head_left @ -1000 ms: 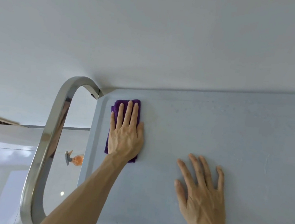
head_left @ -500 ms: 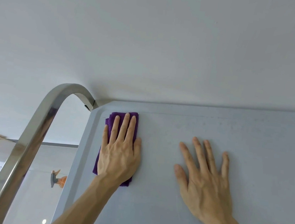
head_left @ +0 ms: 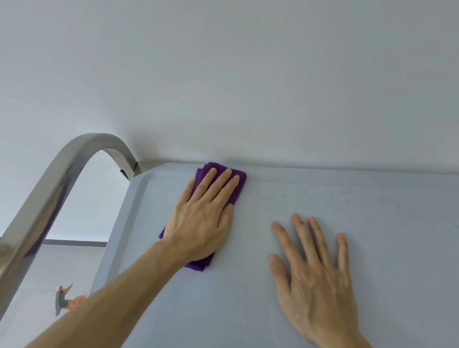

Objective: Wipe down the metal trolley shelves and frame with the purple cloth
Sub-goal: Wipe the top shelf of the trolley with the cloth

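Wall (head_left: pixel 236 59): plain pale surface, filling the upper half of the view; met by the far edge of the shelf.

Trolley shelf (head_left: pixel 388 236): flat pale grey top with a low raised rim and rounded corners, taking up the lower right of the view. Its far edge is set against the wall. Both hands are laid on it.

Trolley handle (head_left: pixel 46 194): polished metal bar, bent in an arch, joined to the shelf at the far left corner and running down out of view at the lower left. A dark purple tint is reflected in its side.

Right hand (head_left: pixel 316 280): laid flat on the shelf, palm down, fingers straight and spread, nothing held. It is placed right of the cloth and apart from it.

Left hand (head_left: pixel 202 222): laid flat on the cloth, fingers straight and close together, pressed down rather than curled round it. The forearm is extended from the lower left across the shelf's left rim.

Purple cloth (head_left: pixel 237 185): folded, lying on the shelf near the far left corner, its far end just at the far rim. Most of it is covered by the left hand; only the ends and a side edge are seen.

Spray bottle (head_left: pixel 64 299): small, grey trigger with orange body, seen below between handle and shelf, partly hidden by the left forearm.
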The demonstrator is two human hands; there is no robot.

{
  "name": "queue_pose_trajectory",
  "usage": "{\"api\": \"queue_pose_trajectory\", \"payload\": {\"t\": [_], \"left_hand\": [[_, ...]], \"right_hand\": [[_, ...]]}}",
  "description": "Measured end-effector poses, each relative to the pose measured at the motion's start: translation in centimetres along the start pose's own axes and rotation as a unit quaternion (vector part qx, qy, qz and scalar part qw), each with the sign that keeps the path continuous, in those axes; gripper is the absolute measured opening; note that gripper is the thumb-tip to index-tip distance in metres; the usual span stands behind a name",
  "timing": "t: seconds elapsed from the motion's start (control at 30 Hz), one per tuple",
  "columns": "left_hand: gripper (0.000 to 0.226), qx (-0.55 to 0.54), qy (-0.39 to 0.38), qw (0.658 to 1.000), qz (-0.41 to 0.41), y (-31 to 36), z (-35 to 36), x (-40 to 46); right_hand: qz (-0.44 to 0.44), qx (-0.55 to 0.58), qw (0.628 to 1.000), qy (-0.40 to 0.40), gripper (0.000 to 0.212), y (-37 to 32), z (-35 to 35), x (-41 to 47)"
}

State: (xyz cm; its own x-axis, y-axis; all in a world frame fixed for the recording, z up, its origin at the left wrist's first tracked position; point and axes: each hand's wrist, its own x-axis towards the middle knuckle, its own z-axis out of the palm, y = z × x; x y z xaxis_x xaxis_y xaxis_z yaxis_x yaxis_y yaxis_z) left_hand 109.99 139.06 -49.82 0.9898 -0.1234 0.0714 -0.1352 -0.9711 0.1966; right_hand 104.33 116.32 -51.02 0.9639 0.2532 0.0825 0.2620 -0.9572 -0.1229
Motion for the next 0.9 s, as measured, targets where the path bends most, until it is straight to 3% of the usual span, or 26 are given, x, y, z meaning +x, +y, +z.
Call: {"api": "queue_pose_trajectory", "payload": {"t": [0.13, 0.4, 0.6, 0.77, 0.9], "left_hand": [[0.059, -0.025, 0.023, 0.995, -0.098, -1.2, -0.3, 2.4], [0.063, 0.016, 0.008, 1.0, -0.005, 7.0, 1.6, -1.1], [0.062, -0.005, 0.004, 1.0, -0.022, 7.2, 1.3, -0.9], [0.061, -0.023, 0.01, 0.997, -0.07, 8.8, 2.0, 2.1], [0.06, -0.009, -0.01, 1.0, -0.011, 12.9, 2.8, 5.1]], "right_hand": [[-0.001, 0.006, 1.0, -0.003, 0.054, 0.0, -0.2, 0.4], [-0.01, 0.088, 0.996, -0.024, 0.058, 2.1, -1.7, 0.6], [0.033, 0.02, 0.999, -0.007, 0.066, 10.2, -3.3, -0.1], [0.03, -0.015, 0.999, -0.004, 0.062, 10.3, -2.5, -0.4], [0.031, -0.026, 0.999, -0.015, 0.062, 10.4, -2.4, -0.5]]}}
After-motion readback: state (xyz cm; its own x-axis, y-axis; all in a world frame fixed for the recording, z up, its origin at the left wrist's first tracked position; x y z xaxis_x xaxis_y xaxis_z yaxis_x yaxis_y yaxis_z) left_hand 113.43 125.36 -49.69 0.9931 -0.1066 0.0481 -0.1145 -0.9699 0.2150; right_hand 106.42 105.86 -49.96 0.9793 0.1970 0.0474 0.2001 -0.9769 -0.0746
